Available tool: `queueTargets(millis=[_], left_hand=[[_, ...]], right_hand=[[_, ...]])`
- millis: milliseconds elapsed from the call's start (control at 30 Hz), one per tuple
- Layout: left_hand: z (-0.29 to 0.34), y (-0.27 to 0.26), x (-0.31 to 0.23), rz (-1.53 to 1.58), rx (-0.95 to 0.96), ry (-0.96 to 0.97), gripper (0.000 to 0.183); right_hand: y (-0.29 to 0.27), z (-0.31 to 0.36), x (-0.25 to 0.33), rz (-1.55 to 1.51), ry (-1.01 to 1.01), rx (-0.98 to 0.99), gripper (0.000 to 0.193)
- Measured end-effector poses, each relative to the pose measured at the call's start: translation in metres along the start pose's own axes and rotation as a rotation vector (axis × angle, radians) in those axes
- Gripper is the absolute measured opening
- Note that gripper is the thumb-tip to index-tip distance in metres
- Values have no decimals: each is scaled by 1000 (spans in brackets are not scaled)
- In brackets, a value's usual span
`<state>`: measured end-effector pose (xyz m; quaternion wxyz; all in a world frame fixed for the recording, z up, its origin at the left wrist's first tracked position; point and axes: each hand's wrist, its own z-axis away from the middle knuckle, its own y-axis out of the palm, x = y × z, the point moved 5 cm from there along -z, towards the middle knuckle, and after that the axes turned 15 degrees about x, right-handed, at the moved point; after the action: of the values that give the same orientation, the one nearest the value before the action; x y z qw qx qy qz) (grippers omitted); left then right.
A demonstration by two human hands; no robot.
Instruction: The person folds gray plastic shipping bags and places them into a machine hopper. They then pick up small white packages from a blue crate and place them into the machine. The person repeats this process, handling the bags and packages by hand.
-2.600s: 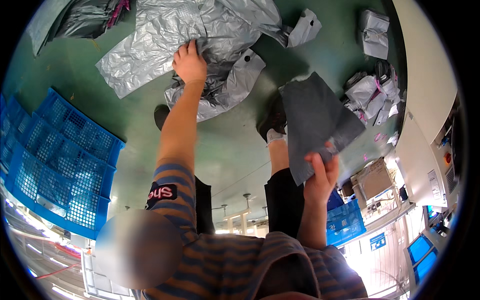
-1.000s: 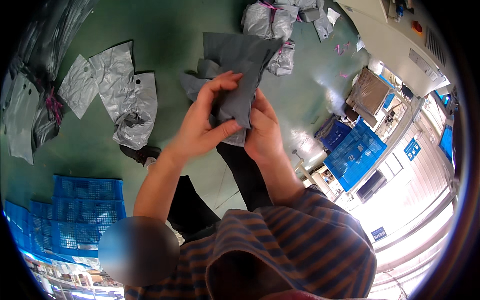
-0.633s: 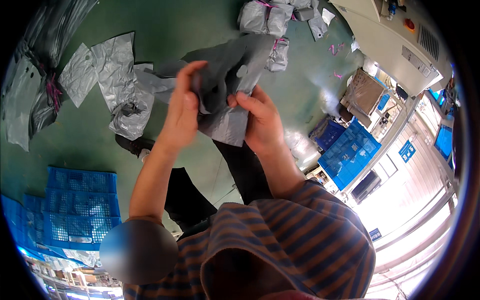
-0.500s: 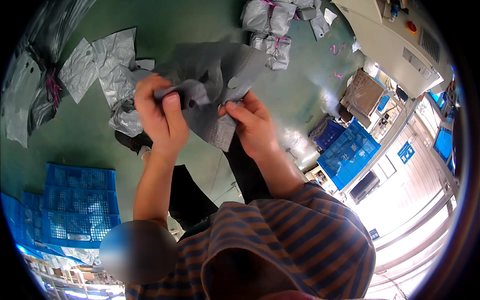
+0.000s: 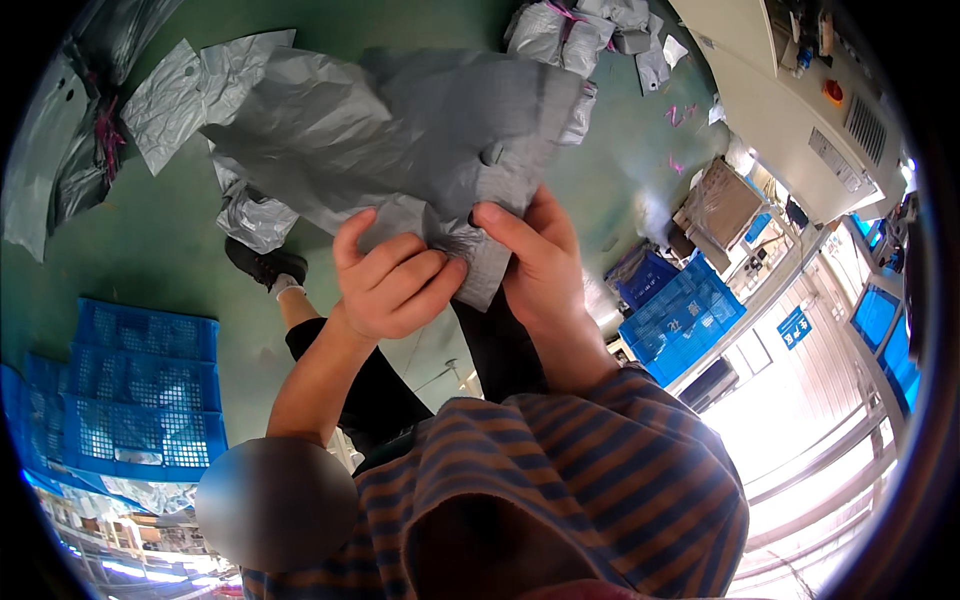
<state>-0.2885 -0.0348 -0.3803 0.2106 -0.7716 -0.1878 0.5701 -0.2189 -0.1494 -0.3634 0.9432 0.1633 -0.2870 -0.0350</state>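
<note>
A grey plastic bag (image 5: 420, 110) with punched holes near one edge is spread out in front of me. My right hand (image 5: 540, 255) pinches its near edge between thumb and fingers, close to a hole. Beside it, my left hand (image 5: 395, 280) has its fingers curled over the bag's near edge, the fingertips almost at the right thumb. The bag's far side fans out to the left and away, creased and lifted above the floor. What lies under my left fingers is hidden.
Grey bags (image 5: 170, 100) lie on the green floor at the far left, near a tied bundle (image 5: 90, 150). More bundles (image 5: 560, 35) sit at the far right. Blue crates (image 5: 145, 390) stand at left, a blue basket (image 5: 680, 315) at right, below a beige machine cabinet (image 5: 800, 110).
The bag has opened out from a crumpled, folded shape into a wider sheet. My left hand has moved right and nearer, its fingers now curled beside my right hand.
</note>
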Motion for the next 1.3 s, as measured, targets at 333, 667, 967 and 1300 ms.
queueTargets(millis=[333, 667, 967, 1300], left_hand=[[-2, 68, 93, 98, 1, -290, 30], [133, 93, 278, -389, -72, -950, 44], [204, 63, 390, -250, 369, -1595, 46], [206, -52, 375, 330, -732, -1387, 42]], right_hand=[[-16, 56, 38, 35, 24, -142, 28], [-103, 53, 56, 317, -192, -391, 17], [-84, 8, -12, 229, -10, -249, 34], [-57, -11, -56, 244, 27, -241, 25]])
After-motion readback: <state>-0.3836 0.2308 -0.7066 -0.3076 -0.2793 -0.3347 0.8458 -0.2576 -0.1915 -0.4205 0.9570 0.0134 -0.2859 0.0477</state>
